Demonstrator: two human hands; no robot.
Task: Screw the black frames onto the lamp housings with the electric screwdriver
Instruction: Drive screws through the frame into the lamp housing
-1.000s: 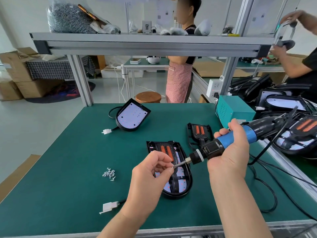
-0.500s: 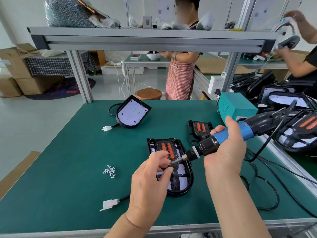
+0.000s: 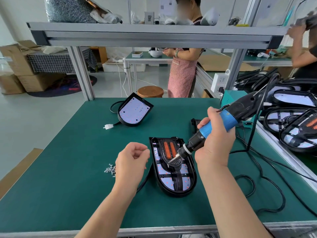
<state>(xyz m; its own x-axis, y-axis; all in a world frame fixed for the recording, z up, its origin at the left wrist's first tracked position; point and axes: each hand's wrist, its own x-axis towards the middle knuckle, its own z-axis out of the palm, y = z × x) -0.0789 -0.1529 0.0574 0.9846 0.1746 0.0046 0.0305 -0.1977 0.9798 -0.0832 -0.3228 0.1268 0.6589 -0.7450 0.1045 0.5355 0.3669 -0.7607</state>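
Nearest us, in the lower middle of the frame, our left hand (image 3: 132, 162) hovered just left of the lamp housing (image 3: 171, 192), fingers loosely curled and holding nothing we could see. Our right hand (image 3: 214, 143) was wrapped firmly round the blue barrel of the electric screwdriver (image 3: 228, 117), which slanted down to the left. Its bit met the black frame (image 3: 178, 174) seated inside the housing, just below the two orange strips. Whether a screw sat on the tip was too small to tell. We judged the step in hand to be driving a screw at the middle of the frame. The next move called for bringing the driver more upright over the hole, steadying the housing with the free hand, then pressing down. A small heap of screws (image 3: 109, 170) lay on the green mat (image 3: 68, 169) at centre left, partly behind that hand. Further up the mat lay a second housing (image 3: 135, 110) without a frame, and at the right edge sat a stack of housings (image 3: 295, 131) with frames in them.
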